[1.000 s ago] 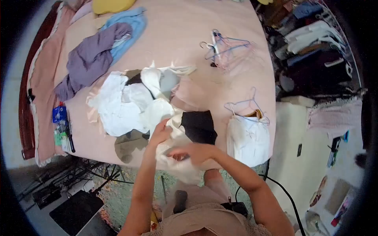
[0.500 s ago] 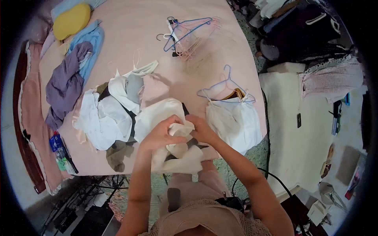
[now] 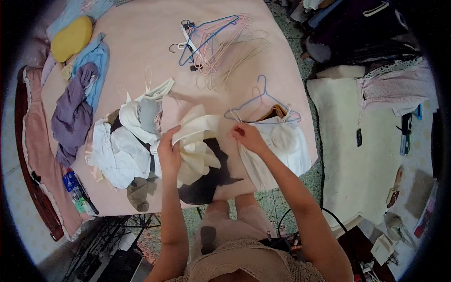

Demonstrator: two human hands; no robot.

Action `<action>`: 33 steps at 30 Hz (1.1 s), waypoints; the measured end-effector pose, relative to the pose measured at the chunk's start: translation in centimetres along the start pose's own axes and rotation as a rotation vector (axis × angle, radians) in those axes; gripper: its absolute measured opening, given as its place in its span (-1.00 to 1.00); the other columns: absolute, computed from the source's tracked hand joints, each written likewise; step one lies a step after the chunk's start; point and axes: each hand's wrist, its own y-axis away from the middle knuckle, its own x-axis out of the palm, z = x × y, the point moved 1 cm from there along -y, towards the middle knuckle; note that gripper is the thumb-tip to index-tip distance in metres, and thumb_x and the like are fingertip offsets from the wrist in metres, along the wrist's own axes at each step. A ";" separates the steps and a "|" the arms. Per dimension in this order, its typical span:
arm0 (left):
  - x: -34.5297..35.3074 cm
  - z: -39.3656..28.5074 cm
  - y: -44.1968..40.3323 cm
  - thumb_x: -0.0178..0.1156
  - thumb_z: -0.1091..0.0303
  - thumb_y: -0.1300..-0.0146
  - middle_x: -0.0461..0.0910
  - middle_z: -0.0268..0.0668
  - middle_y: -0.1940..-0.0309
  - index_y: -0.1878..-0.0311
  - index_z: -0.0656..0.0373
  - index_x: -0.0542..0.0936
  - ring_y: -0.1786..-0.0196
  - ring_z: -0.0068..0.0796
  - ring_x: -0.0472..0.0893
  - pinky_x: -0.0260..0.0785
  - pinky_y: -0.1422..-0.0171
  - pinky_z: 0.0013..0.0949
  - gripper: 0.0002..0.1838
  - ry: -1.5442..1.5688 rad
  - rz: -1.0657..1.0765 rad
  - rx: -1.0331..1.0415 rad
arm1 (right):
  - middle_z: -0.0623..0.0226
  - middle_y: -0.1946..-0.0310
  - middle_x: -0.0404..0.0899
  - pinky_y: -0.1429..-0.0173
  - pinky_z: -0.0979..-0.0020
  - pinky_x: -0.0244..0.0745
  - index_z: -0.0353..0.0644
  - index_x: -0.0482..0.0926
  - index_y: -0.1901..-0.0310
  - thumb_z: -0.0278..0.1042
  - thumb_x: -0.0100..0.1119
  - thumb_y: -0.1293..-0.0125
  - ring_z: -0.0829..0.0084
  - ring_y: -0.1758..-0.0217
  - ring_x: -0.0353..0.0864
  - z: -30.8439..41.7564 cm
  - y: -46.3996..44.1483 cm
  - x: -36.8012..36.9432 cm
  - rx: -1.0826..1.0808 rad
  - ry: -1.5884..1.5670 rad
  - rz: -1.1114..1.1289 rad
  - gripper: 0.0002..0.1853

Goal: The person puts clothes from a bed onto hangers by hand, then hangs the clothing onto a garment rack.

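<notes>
A cream garment (image 3: 199, 145) with smooth, folded layers hangs from my left hand (image 3: 169, 152), which grips its left edge with the thumb on top. Its exact kind is hard to make out. Beneath it lies a black cloth (image 3: 206, 183) at the bed's near edge. My right hand (image 3: 246, 136) is apart from the garment, fingers curled in with nothing visible in them. Close beside that hand lies a white camisole (image 3: 282, 145) on a blue hanger (image 3: 264, 101). Left of my left hand is a pile of white garments (image 3: 124, 145), with a grey piece and a pink piece.
Several pink, blue and white hangers (image 3: 211, 44) lie on the far part of the bed (image 3: 141, 37). Purple clothing (image 3: 75, 113) and a yellow cushion (image 3: 71, 38) are at the left. To the right stands a pale padded bench (image 3: 347, 155) with a dark phone-like object (image 3: 359, 137).
The cream garment, bunched between both hands before, now spreads out from my left hand alone. My right hand has come away to the right. More of the black cloth shows.
</notes>
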 end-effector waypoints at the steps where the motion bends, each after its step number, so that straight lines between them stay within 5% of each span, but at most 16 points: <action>1: 0.0 0.1 -0.4 0.05 0.73 0.06 0.46 -0.15 0.36 0.08 0.15 0.53 0.27 -0.24 0.49 0.31 0.16 -0.36 -0.57 -0.036 0.026 -0.025 | 0.29 0.53 0.50 0.28 0.45 0.42 -0.28 0.49 0.32 -0.36 0.14 -0.15 0.45 0.45 0.48 -1.6 -0.8 -0.5 0.020 0.052 -0.025 -0.84; 4: 0.3 0.0 -1.3 0.18 0.59 0.04 0.43 -0.18 0.44 0.21 0.18 0.57 0.36 -0.27 0.47 0.28 0.27 -0.33 -0.74 -0.162 0.098 -0.135 | 0.17 0.38 0.54 0.18 0.27 0.43 -0.24 0.53 0.33 -0.26 0.11 -0.12 0.19 0.27 0.53 -6.7 -3.1 -2.4 0.077 0.140 -0.158 -0.79; 8: 0.5 1.4 -2.2 0.25 0.47 0.04 0.42 -0.18 0.46 0.33 0.23 0.57 0.39 -0.23 0.46 0.27 0.31 -0.31 -0.85 -0.226 0.112 -0.139 | 0.18 0.18 0.48 0.05 0.21 0.41 -0.19 0.46 0.16 -0.30 0.10 -0.09 0.12 0.08 0.45 -12.2 -5.5 -7.2 0.051 0.578 -0.526 -0.73; 11: 0.6 2.2 -2.3 0.26 0.41 0.02 0.42 -0.17 0.46 0.40 0.26 0.56 0.38 -0.20 0.45 0.27 0.29 -0.30 -0.86 -0.228 0.086 -0.125 | 0.18 0.15 0.47 0.00 0.20 0.39 -0.15 0.43 0.09 -0.30 0.12 -0.07 0.14 0.03 0.43 -14.3 -6.8 -10.2 0.197 0.781 -0.538 -0.67; 14: 0.7 2.4 -2.3 0.26 0.38 0.00 0.42 -0.16 0.46 0.41 0.29 0.56 0.36 -0.22 0.45 0.27 0.27 -0.30 -0.83 -0.254 0.096 -0.180 | 0.24 0.14 0.48 0.03 0.15 0.42 -0.11 0.47 0.11 -0.22 0.09 -0.11 0.20 0.02 0.43 -16.4 -8.0 -11.5 0.504 0.928 -0.236 -0.69; 21: 0.7 1.5 -1.9 0.20 0.35 -0.10 0.42 -0.20 0.38 0.33 0.31 0.59 0.29 -0.27 0.41 0.24 0.17 -0.32 -0.81 -0.276 0.017 -0.087 | 0.27 0.24 0.52 0.08 0.15 0.44 -0.08 0.49 0.20 -0.20 0.08 -0.16 0.19 0.16 0.50 -16.6 -7.7 -11.1 0.336 1.030 -0.166 -0.78; 24: -0.4 2.7 -1.7 0.15 0.24 -0.17 0.42 -0.16 0.34 0.34 0.34 0.56 0.25 -0.20 0.40 0.24 0.11 -0.30 -0.71 -0.407 -0.074 -0.088 | 0.26 0.35 0.53 0.16 0.17 0.42 -0.11 0.47 0.27 -0.26 0.07 -0.19 0.20 0.25 0.52 -16.2 -7.5 -11.5 0.180 0.833 -0.382 -0.85; 26: -2.1 3.0 -1.7 0.11 0.15 -0.22 0.51 -0.19 0.33 0.23 0.33 0.52 0.26 -0.37 0.46 0.27 0.12 -0.38 -0.65 -0.056 -0.206 -0.421 | 0.22 0.45 0.51 0.26 0.22 0.37 -0.16 0.44 0.32 -0.31 0.09 -0.20 0.21 0.34 0.51 -13.7 -6.5 -12.6 0.054 0.328 -0.447 -0.87; 28: -4.4 1.1 -1.7 0.08 0.10 -0.24 0.57 -0.27 0.29 0.14 0.32 0.52 0.26 -0.55 0.50 0.30 0.14 -0.47 -0.60 0.296 -0.259 -0.578 | 0.21 0.47 0.51 0.30 0.25 0.36 -0.19 0.42 0.33 -0.33 0.10 -0.19 0.22 0.38 0.49 -10.0 -4.9 -13.8 -0.020 0.270 -0.450 -0.86; 29: -5.0 -0.6 -1.4 0.06 0.11 -0.26 0.56 -0.25 0.20 0.07 0.37 0.49 0.17 -0.51 0.53 0.34 0.06 -0.45 -0.56 0.573 -0.335 -0.526 | 0.19 0.49 0.50 0.33 0.28 0.35 -0.22 0.41 0.34 -0.34 0.12 -0.19 0.22 0.43 0.48 -9.0 -4.5 -14.1 -0.091 0.224 -0.457 -0.85; 33: -9.2 -2.9 0.0 0.09 0.16 -0.24 0.52 -0.20 0.08 -0.08 0.32 0.38 0.07 -0.38 0.54 0.40 -0.01 -0.29 -0.53 0.721 -0.385 -0.400 | 0.21 0.51 0.49 0.34 0.37 0.37 -0.23 0.43 0.35 -0.33 0.15 -0.18 0.32 0.45 0.47 -8.9 -3.2 -15.6 -0.067 0.212 -0.448 -0.84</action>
